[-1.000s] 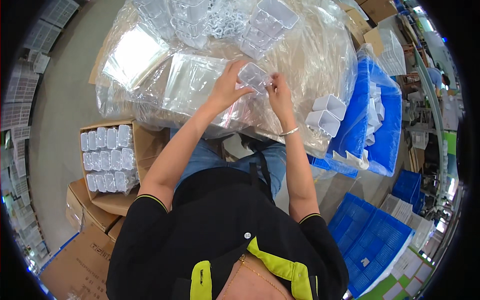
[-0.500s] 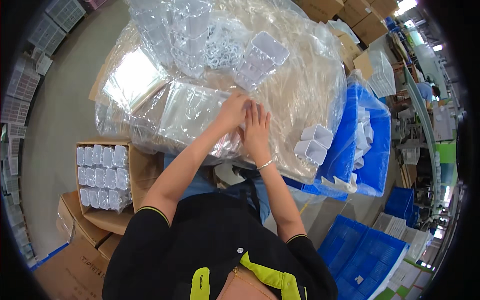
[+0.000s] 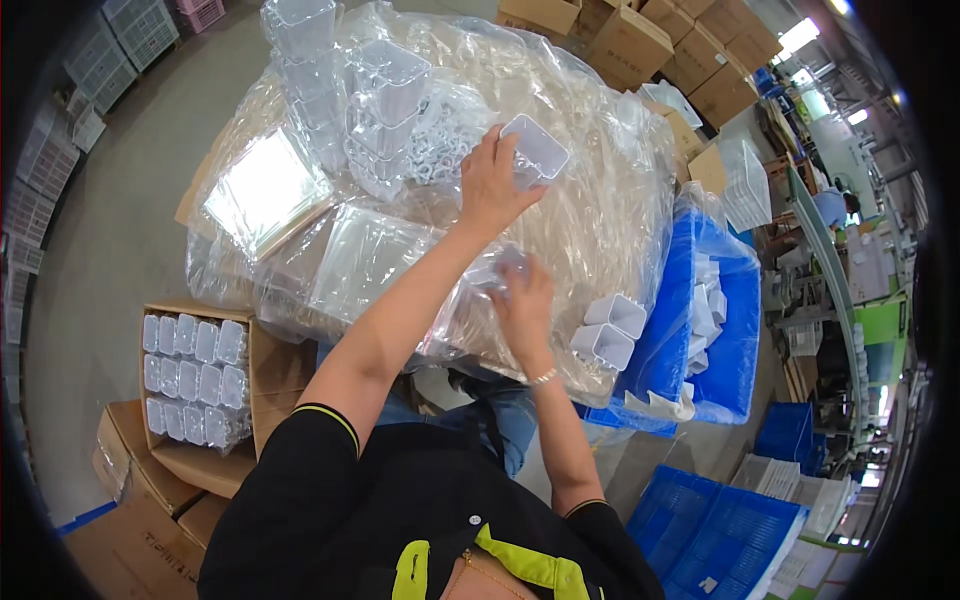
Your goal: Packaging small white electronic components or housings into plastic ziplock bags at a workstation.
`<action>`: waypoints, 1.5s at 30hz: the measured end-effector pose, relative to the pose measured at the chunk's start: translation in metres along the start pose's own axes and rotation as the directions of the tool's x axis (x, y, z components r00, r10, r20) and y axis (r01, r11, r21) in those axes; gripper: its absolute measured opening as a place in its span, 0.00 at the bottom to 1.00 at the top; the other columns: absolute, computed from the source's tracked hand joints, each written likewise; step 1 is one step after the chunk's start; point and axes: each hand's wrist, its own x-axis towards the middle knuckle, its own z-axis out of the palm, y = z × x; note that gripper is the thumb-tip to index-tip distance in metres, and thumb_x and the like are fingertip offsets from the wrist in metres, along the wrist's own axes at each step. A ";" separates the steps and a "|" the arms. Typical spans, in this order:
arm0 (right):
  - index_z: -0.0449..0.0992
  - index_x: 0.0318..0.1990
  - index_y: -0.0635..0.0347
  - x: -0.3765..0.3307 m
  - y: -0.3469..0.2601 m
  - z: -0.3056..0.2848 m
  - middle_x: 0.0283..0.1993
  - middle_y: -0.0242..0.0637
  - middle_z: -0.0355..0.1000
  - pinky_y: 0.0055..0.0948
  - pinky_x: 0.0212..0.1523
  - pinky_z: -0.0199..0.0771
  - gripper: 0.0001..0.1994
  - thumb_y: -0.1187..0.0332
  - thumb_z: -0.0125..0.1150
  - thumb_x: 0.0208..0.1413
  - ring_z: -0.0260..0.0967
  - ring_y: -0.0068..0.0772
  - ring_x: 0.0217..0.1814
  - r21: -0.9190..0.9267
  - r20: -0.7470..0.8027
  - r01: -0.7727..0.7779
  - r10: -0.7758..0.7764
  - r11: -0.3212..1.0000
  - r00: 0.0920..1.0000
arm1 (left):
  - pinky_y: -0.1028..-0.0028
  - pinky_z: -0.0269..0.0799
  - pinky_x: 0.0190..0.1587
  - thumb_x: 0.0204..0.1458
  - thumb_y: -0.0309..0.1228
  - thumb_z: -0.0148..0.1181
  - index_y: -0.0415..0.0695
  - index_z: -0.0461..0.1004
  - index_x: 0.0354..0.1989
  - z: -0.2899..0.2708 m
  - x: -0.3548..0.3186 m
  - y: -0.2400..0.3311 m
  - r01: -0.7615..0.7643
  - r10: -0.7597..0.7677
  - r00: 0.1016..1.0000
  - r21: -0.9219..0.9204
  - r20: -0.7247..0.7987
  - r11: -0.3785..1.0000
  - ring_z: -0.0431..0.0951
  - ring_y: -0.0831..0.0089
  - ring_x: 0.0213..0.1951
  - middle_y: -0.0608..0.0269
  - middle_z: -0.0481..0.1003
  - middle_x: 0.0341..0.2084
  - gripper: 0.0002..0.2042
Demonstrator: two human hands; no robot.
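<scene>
My left hand [image 3: 493,188] reaches over the covered table and is closed on a translucent white plastic container [image 3: 540,150], its square mouth tilted up toward me. Nearer to me, my right hand [image 3: 526,310] is above the table's near side; its fingers are smeared by motion beside a blurred, purplish see-through patch, so any hold is unclear. Left of the hands lies a stack of clear plastic bags [image 3: 365,262]. Just left of the gripped container is a clear bag of small white hook-like parts [image 3: 445,130]. Nested containers [image 3: 388,95] in clear film stand further left.
Two white containers [image 3: 605,335] lie at the table's right edge, next to a blue crate [image 3: 735,340] of white parts. At left, an open carton [image 3: 275,365] holds several rows of wrapped containers. Shiny film sheets [image 3: 265,190] lie on the table's left. Cartons [image 3: 625,45] stand behind.
My hands, together near the bags before, are now apart. The left has moved forward onto the container, which now sits tilted in its grip; the right has come back toward me.
</scene>
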 end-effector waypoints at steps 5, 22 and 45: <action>0.64 0.58 0.67 0.041 0.016 -0.093 0.62 0.55 0.58 0.44 0.66 0.52 0.25 0.68 0.62 0.55 0.54 0.51 0.67 0.084 -0.276 -0.051 0.072 0.995 0.959 | 0.53 0.63 0.53 0.28 0.42 0.77 0.42 0.55 0.63 -0.001 0.005 0.003 0.027 -0.027 0.999 0.033 -0.017 0.999 0.67 0.48 0.52 0.44 0.62 0.56 0.50; 0.63 0.65 0.30 0.185 0.005 -0.105 0.57 0.60 0.63 0.48 0.57 0.64 0.28 0.59 0.60 0.56 0.62 0.62 0.57 -0.232 -0.164 0.173 -0.214 0.957 0.963 | 0.57 0.66 0.50 0.28 0.34 0.79 0.32 0.46 0.65 -0.001 -0.008 0.004 0.075 -0.074 0.997 -0.139 0.009 0.987 0.67 0.47 0.48 0.41 0.65 0.51 0.55; 0.48 0.71 0.53 0.179 -0.046 -0.102 0.75 0.48 0.40 0.61 0.69 0.30 0.36 0.60 0.56 0.58 0.34 0.53 0.77 -0.415 0.169 0.086 -0.016 0.906 0.985 | 0.56 0.51 0.64 0.48 0.40 0.62 0.40 0.59 0.62 -0.187 -0.079 -0.021 0.751 -0.464 0.572 -0.206 0.676 0.627 0.58 0.48 0.62 0.44 0.62 0.58 0.34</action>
